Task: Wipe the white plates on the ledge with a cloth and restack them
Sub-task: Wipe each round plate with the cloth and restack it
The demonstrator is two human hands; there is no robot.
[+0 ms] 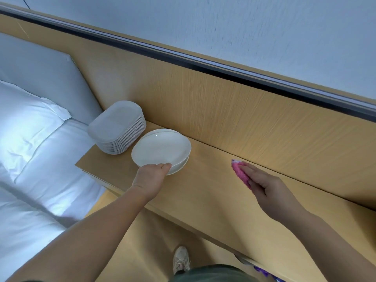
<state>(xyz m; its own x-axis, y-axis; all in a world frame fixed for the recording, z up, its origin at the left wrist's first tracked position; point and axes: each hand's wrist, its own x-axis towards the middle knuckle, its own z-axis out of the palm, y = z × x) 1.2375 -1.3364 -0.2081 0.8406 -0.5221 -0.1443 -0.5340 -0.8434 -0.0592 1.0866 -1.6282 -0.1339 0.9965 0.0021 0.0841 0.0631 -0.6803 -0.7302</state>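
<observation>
My left forearm [81, 231] is stretching ahead, and my left hand [151, 176] is gripping the near rim of the top plate [160, 147], which is sitting on another beside the stack [118, 127]. My right hand [262, 186], fingers flat, is pressing the cloth [242, 171] onto the ledge [203, 192], well right of the plate. A wood panel [223, 102] is backing the ledge, and a bed [40, 159] is lying to the left.

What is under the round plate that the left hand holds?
A second white plate; only its rim shows below the top plate. Its middle and anything below are covered.
</observation>
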